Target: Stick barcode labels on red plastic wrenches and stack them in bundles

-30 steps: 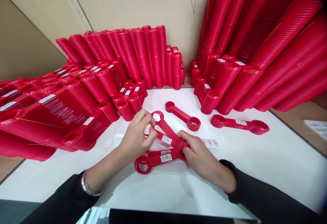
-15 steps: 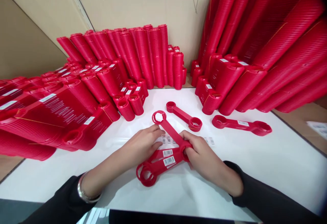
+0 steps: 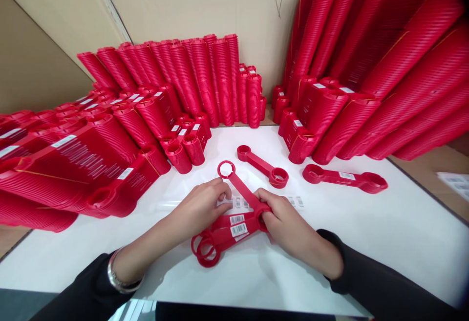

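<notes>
Right now the right hand [image 3: 289,225] pinches the fanned red wrenches [image 3: 234,213] at their shared end — handles splay leftward, toward the left hand [image 3: 200,208] fingering the label strip [image 3: 238,203]

bright even light, soft shadows, wide-angle bending at the edges, right side blurred.

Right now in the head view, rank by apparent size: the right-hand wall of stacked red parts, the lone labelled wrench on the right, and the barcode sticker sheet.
1. Stacked red parts
2. Labelled wrench
3. Sticker sheet, partly hidden, clearly smallest.
</notes>
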A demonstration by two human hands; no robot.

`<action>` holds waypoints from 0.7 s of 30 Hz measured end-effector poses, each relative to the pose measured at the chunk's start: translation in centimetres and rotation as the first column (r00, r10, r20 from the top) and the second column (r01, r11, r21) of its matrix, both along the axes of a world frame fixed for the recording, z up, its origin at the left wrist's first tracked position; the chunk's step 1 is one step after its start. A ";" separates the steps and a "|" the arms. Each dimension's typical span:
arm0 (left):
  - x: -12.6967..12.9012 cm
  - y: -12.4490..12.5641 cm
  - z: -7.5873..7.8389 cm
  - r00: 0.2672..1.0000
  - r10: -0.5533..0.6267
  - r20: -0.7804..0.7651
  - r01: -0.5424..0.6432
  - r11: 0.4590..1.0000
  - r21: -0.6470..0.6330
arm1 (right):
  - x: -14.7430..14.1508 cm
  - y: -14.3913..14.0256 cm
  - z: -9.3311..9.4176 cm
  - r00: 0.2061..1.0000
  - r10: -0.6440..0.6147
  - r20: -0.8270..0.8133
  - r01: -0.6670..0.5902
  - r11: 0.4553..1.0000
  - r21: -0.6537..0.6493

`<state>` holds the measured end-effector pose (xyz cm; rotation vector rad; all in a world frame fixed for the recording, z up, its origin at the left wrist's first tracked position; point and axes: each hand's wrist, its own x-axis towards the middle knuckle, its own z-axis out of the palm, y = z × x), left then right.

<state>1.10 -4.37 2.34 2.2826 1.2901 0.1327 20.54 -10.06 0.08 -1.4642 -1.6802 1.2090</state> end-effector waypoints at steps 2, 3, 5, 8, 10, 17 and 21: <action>-0.2 0.0 0.4 0.999 -0.009 0.044 0.010 1.000 -0.019 | 0.0 0.0 0.0 1.000 -0.003 0.006 0.003 1.000 0.001; -0.2 -0.1 0.8 0.998 -0.012 0.067 0.015 0.999 -0.042 | 0.0 0.0 0.0 1.000 -0.004 0.006 0.004 1.000 0.000; -0.3 -0.2 1.5 0.990 0.016 0.137 0.001 0.993 -0.121 | 0.0 0.0 -0.1 1.000 -0.008 0.004 0.008 1.000 -0.003; 0.0 -0.5 2.1 0.932 0.144 0.331 -0.037 0.950 -0.310 | -0.1 0.0 -0.1 1.000 -0.009 0.006 0.009 1.000 0.002; 0.4 -0.6 2.0 0.857 0.244 0.453 -0.037 0.907 -0.419 | -0.2 0.0 -0.2 1.000 -0.008 0.005 0.008 1.000 0.012; 1.3 -0.6 0.4 0.744 0.357 0.564 -0.034 0.864 -0.503 | -0.4 0.0 0.0 1.000 0.005 -0.017 -0.005 1.000 0.007; 1.2 -0.6 0.0 0.737 0.364 0.570 -0.031 0.860 -0.509 | -0.4 -0.1 0.2 1.000 0.008 -0.009 -0.008 1.000 0.004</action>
